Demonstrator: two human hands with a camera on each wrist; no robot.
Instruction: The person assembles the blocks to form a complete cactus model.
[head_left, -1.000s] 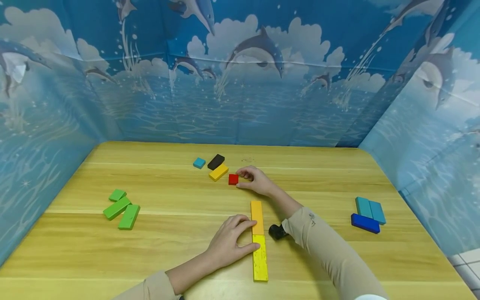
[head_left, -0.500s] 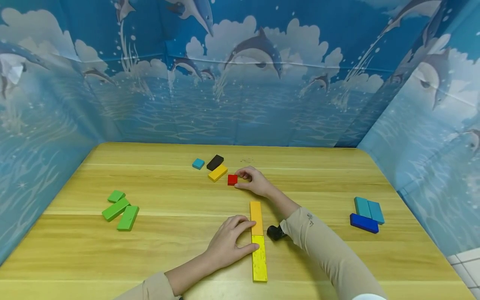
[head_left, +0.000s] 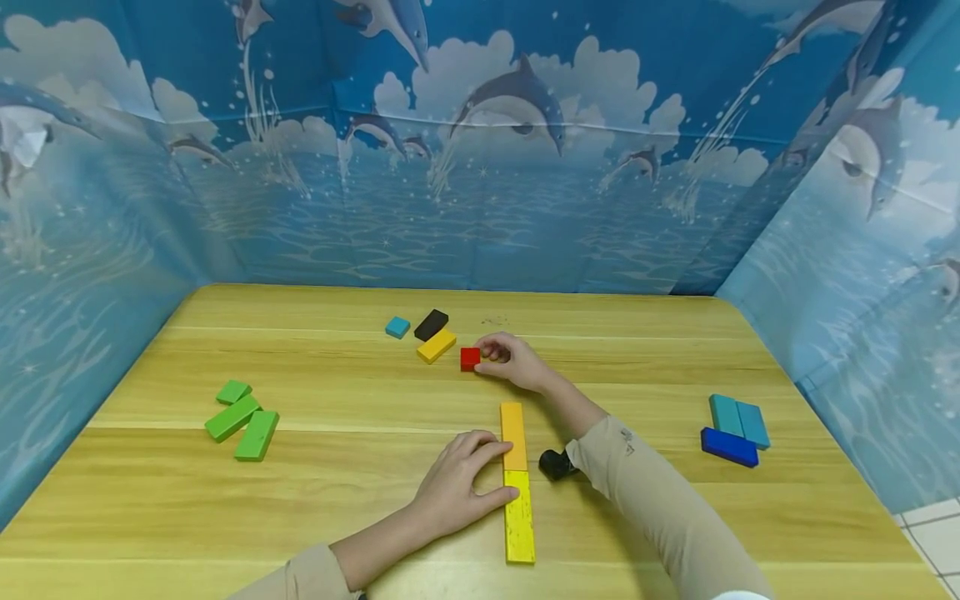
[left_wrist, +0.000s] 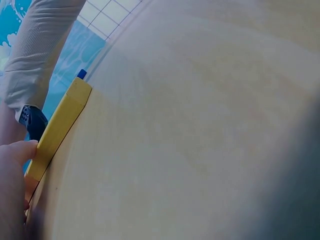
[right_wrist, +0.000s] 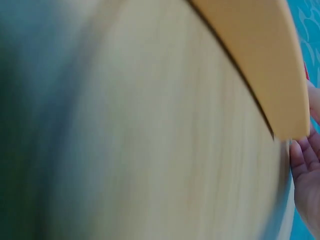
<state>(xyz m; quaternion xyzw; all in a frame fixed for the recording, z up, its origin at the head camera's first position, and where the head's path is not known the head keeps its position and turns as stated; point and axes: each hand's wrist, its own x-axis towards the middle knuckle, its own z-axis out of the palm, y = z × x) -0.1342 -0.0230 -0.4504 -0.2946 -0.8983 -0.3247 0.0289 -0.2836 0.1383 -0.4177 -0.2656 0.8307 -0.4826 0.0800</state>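
Observation:
In the head view, my right hand (head_left: 517,364) holds a small red block (head_left: 469,359) at its right side, thumb at the near edge and the other fingers curled behind. My left hand (head_left: 456,487) rests beside two blocks lying end to end in a line. Its index fingertip touches the orange block (head_left: 513,429), and the thumb touches the worn yellow block (head_left: 519,525). The left wrist view shows that yellow block (left_wrist: 62,125) with the thumb against it. In the right wrist view the orange block (right_wrist: 265,65) looms close, and the right hand (right_wrist: 309,175) is partly cut off.
Beyond the red block lie an amber block (head_left: 437,346), a black block (head_left: 431,325) and a small light-blue block (head_left: 397,327). Several green blocks (head_left: 257,436) are at left; two teal blocks (head_left: 726,415) and a dark blue block (head_left: 729,447) at right. A dolphin-print curtain (head_left: 480,225) surrounds the table.
My right hand and the red block have shifted slightly to the right, away from the amber block. The left hand and the two lined-up blocks stay in place.

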